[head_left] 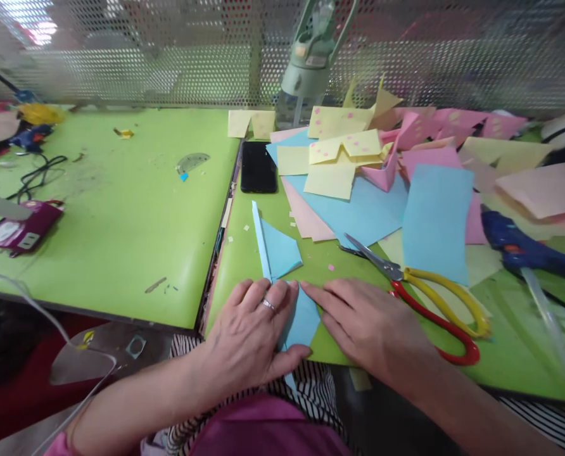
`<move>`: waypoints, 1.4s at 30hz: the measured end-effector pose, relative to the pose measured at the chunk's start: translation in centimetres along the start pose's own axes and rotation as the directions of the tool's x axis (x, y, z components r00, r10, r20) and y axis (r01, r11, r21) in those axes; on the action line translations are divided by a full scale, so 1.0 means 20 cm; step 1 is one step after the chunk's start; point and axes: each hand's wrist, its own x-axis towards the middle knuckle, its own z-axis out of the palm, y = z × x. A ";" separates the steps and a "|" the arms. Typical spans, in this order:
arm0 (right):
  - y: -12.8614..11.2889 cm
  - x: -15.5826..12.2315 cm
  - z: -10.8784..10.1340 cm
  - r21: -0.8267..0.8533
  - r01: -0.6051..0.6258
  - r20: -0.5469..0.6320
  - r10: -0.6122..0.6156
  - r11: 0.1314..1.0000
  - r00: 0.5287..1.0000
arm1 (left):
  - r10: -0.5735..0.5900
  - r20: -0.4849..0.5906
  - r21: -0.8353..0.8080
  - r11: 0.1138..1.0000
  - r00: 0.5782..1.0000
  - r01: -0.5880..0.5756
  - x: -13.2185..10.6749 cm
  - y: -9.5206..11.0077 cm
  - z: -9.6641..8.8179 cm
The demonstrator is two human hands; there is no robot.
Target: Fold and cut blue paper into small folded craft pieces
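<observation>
A folded piece of light blue paper [305,320] lies at the table's front edge, its lower tip hanging over my lap. My left hand [254,332], with a ring on one finger, holds it down, fingers curved over its left part and thumb across its near end. My right hand [358,316] rests on its right side, fingers extended, the index fingertip at the paper's top edge close to my left fingertips. Just beyond my hands is another folded blue piece [280,248] with a narrow strip standing along its left side. Part of the held paper is hidden under my left hand.
Scissors [396,272] with red and yellow handles lie by my right hand, a blue glue gun [524,244] farther right. Beyond are a phone [258,167], piled coloured papers [358,206], and a bottle [306,79] before a perforated screen. A gap splits the tables; a purple device [26,228] sits left.
</observation>
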 end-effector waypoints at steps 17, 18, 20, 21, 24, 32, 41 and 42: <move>-0.23 -0.15 0.00 0.019 0.074 -0.202 -0.069 0.997 0.977 | -0.227 -0.268 -0.352 0.928 0.936 0.124 -0.07 -0.09 -0.12; -0.24 -0.14 0.00 0.036 0.092 -0.244 -0.081 0.995 0.966 | -0.248 -0.271 -0.364 0.921 0.930 0.140 -0.08 -0.11 -0.13; -0.24 -0.11 -0.02 0.156 0.095 -0.304 -0.044 0.983 0.952 | -0.288 -0.275 -0.407 0.899 0.917 0.160 -0.09 -0.14 -0.14; -0.23 -0.09 -0.04 0.280 0.041 -0.316 0.052 0.959 0.947 | -0.317 -0.278 -0.444 0.879 0.907 0.171 -0.09 -0.17 -0.15; -0.16 -0.04 -0.09 0.829 -0.226 -0.208 0.656 0.512 0.726 | -0.432 -0.259 -0.648 0.741 0.864 0.177 -0.08 -0.23 -0.15; -0.03 0.10 -0.07 0.968 -0.133 0.249 0.867 -0.211 0.431 | -0.539 0.117 -0.989 0.011 0.834 0.146 -0.02 -0.23 -0.12; 0.02 0.14 -0.05 0.899 -0.039 0.417 0.825 -0.437 0.382 | -0.606 0.159 -0.977 -0.209 0.780 0.037 0.00 -0.27 -0.05; 0.03 0.14 -0.05 0.892 -0.033 0.429 0.819 -0.451 0.381 | -0.581 0.167 -0.972 -0.234 0.796 0.033 0.00 -0.27 -0.05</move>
